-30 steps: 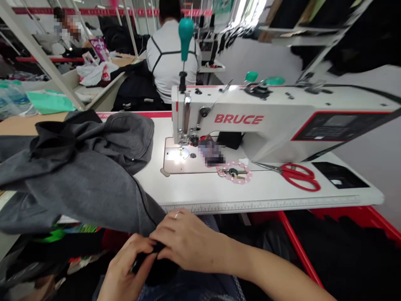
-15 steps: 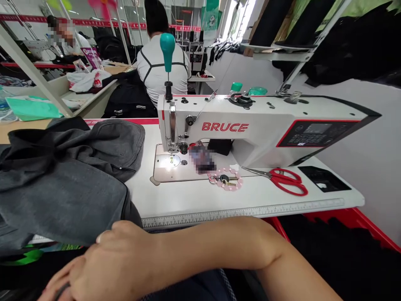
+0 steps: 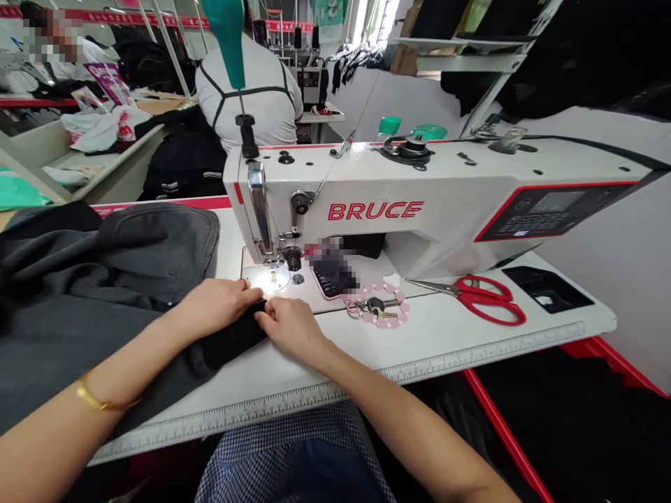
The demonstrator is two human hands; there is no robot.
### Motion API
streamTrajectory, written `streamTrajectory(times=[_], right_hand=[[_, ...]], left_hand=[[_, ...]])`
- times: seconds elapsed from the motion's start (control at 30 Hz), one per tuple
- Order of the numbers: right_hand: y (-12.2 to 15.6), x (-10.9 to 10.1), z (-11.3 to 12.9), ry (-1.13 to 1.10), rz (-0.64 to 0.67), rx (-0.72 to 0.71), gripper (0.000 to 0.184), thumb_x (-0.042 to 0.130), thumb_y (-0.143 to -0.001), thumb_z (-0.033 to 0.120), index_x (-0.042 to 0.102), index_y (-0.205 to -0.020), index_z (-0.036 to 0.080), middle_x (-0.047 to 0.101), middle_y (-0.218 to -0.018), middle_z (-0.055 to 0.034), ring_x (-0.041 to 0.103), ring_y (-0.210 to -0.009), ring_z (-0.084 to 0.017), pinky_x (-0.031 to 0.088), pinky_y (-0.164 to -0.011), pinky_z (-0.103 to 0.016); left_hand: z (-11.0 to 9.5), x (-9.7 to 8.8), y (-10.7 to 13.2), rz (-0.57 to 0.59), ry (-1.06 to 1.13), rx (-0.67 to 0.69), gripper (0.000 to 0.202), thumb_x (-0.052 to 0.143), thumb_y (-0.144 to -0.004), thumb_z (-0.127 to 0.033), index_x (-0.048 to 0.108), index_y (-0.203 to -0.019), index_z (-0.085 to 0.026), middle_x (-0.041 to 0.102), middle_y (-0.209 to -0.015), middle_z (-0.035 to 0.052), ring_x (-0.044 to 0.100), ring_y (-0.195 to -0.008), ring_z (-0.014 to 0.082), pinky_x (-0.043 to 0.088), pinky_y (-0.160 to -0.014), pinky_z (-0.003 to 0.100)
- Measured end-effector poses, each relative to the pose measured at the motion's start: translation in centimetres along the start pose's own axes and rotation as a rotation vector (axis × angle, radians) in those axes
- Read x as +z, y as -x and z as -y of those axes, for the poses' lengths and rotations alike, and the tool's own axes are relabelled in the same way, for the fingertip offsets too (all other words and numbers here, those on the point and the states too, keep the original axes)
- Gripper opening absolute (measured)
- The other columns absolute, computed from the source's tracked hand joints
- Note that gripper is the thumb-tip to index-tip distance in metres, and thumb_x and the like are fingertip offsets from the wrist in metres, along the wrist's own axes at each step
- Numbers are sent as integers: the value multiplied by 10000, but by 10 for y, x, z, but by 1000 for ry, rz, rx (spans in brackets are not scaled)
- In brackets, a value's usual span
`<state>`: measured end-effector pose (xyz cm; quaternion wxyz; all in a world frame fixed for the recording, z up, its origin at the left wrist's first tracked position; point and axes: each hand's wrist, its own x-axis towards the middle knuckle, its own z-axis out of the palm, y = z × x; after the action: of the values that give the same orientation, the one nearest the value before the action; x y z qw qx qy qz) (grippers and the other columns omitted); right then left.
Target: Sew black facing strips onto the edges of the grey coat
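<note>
A white BRUCE sewing machine (image 3: 419, 202) stands on the white table (image 3: 451, 335). A small black fabric piece (image 3: 233, 339) lies just in front of the lit needle plate (image 3: 272, 277). My left hand (image 3: 217, 304) rests on its left side with fingers closed over the cloth. On its right end, my right hand (image 3: 291, 323) pinches the edge. A heap of grey garments (image 3: 99, 279) lies under my left forearm.
Red-handled scissors (image 3: 482, 297), a pink bead key ring with keys (image 3: 380, 307) and a phone (image 3: 333, 272) lie beside the machine. A ruler strip (image 3: 472, 353) runs along the table's front edge. A person in a white top (image 3: 256, 94) sits with their back to me at another station.
Both hands have come up from my lap onto the table, bringing the black piece to the needle plate. The view has moved closer to the machine.
</note>
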<state>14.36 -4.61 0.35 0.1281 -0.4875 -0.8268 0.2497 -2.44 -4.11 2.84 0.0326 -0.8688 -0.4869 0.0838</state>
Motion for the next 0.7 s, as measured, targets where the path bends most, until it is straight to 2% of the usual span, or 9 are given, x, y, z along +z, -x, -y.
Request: streamTrajectory(times=[0.1,0.17,0.27,0.33,0.47,0.57,0.7], right_hand=[[-2,1,-14,193,32,-29,221,448,-839,325,580,-760,166,628,-695,-42,562,-648,-181,358,-548,-275],[-4,1,-17,312,-32,-216,178,419,-858,247,572,-856,156,629,-802,-62,560,-735,-199,364,-557,-285],[-8,2,-24,409,-119,-593,197,362,-863,116,550,-915,150,606,-926,-55,524,-817,-195,365,-589,-299],[-11,4,-31,418,-107,-706,193,365,-859,99,548,-889,152,603,-897,-35,510,-774,-182,362,-595,-305],[-14,7,-40,378,-66,-730,169,385,-849,85,540,-851,151,597,-881,-23,490,-718,-154,361,-609,-297],[-13,6,-42,337,-61,-710,159,391,-841,80,534,-847,149,595,-886,-28,495,-731,-148,360,-607,-290],[-14,1,-41,343,-99,-614,181,364,-844,72,515,-785,151,587,-800,-35,508,-724,-155,354,-576,-284]], left_hand=[[-2,16,-33,47,81,-1,280,309,-878,-341,546,-807,-211,511,-690,15,464,-523,120,233,-453,237],[-1,19,-35,53,137,-47,304,286,-882,-374,534,-811,-215,512,-716,16,495,-563,128,254,-461,230],[-1,17,-25,80,192,-141,300,279,-882,-377,525,-830,-212,528,-769,22,537,-641,149,329,-513,234],[-5,16,-16,93,171,-207,259,300,-875,-338,523,-922,-215,540,-822,36,559,-722,174,371,-565,248],[-21,19,-3,113,92,-384,313,262,-881,-257,462,-1120,-227,563,-884,59,586,-786,201,386,-563,255],[-22,23,-7,126,133,-466,324,234,-884,-275,493,-1073,-233,606,-803,40,607,-661,192,372,-519,255],[0,32,-32,56,221,-472,319,297,-845,-346,570,-922,-199,647,-726,56,611,-655,230,387,-537,277]])
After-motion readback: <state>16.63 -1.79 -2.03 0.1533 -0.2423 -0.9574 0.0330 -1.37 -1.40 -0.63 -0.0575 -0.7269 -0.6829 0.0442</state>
